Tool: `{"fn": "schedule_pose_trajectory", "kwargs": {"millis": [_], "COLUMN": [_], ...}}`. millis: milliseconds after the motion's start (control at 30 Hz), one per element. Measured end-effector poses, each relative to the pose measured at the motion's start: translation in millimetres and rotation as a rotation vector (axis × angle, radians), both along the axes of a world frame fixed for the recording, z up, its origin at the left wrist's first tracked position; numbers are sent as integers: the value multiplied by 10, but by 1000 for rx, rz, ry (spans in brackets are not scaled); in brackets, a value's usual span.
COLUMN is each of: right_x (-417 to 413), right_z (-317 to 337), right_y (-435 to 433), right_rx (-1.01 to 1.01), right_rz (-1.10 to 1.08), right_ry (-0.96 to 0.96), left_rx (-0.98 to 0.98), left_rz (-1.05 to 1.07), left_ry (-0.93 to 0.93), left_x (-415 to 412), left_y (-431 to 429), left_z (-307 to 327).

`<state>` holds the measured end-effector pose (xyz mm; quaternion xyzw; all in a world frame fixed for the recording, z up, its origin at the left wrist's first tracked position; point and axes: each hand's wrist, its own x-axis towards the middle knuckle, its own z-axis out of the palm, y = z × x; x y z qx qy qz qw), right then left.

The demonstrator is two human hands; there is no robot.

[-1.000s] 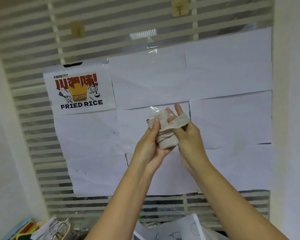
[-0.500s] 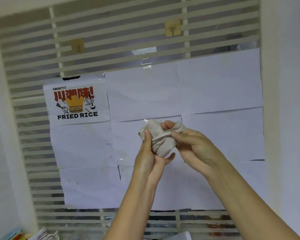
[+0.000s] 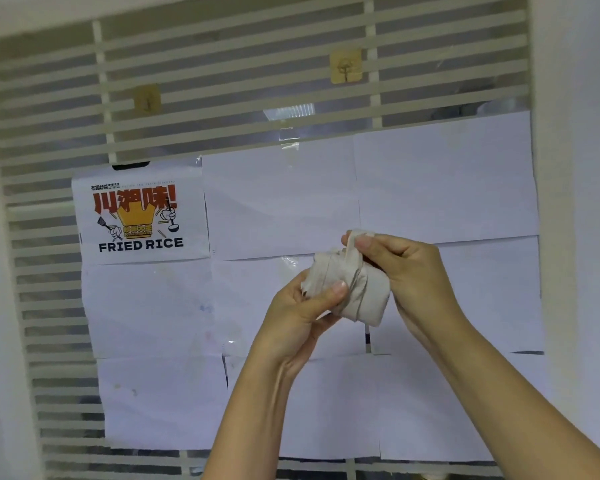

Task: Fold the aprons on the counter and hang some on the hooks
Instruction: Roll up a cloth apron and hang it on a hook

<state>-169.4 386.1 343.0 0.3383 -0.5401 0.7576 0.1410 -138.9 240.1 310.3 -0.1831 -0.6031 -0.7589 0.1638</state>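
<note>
White slatted partition (image 3: 222,64) papered with plain white sheets (image 3: 440,188) beside red-and-yellow FRIED RICE poster (image 3: 141,216); lower right of poster, left hand (image 3: 300,311) grips rolled beige cloth apron bundle (image 3: 362,297), right hand (image 3: 407,271) pinches its strap (image 3: 351,249); above poster, tan adhesive hook (image 3: 147,97), second tan hook (image 3: 345,65) upper right.

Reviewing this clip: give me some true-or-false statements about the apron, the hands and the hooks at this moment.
1. The left hand and the right hand both hold the beige apron. True.
2. An apron hangs on a hook. False: the left hook and the right hook are bare.
3. The FRIED RICE poster is left of the hands. True.
4. The apron is spread out flat. False: it is a tight bundle with its strap wrapped round it.
</note>
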Motion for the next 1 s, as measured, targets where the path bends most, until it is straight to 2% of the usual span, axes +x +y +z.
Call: {"fn": "schedule_pose_trajectory", "kwargs": {"millis": [133, 200, 333, 500, 600, 667, 767, 867, 933, 1000], "right_x": [-188, -261, -389, -579, -733, -886, -1049, -1091, -1137, -1183], "right_z": [189, 298, 507, 962, 1351, 1635, 1928, 2141, 2281, 2425], "right_y": [-53, -87, -262, -446, -457, -453, -395, -333, -298, -282], "right_rx": [172, 193, 87, -13, 15, 124, 457, 731, 778, 692], "right_rz": [65, 60, -130, -430, -460, -605, -997, -1201, -1281, -1276], "right_ry": [-20, 47, 153, 170, 172, 235, 485, 655, 754, 790], "left_rx": [-39, 24, -6, -113, -103, -118, -134, -114, -69, 22], "left_rz": [258, 232, 141, 308, 332, 281, 221, 193, 159, 73], "left_ry": [146, 178, 228, 407, 432, 398, 319, 271, 260, 229], "left_x": [-227, -336, -545, -728, -854, -1011, -1243, -1473, -1576, -1634], "left_y": [-94, -130, -180, -189, -202, -195, -103, -46, -49, -39], "left_z": [73, 157, 391, 809, 1151, 1412, 1685, 1898, 2048, 2215]}}
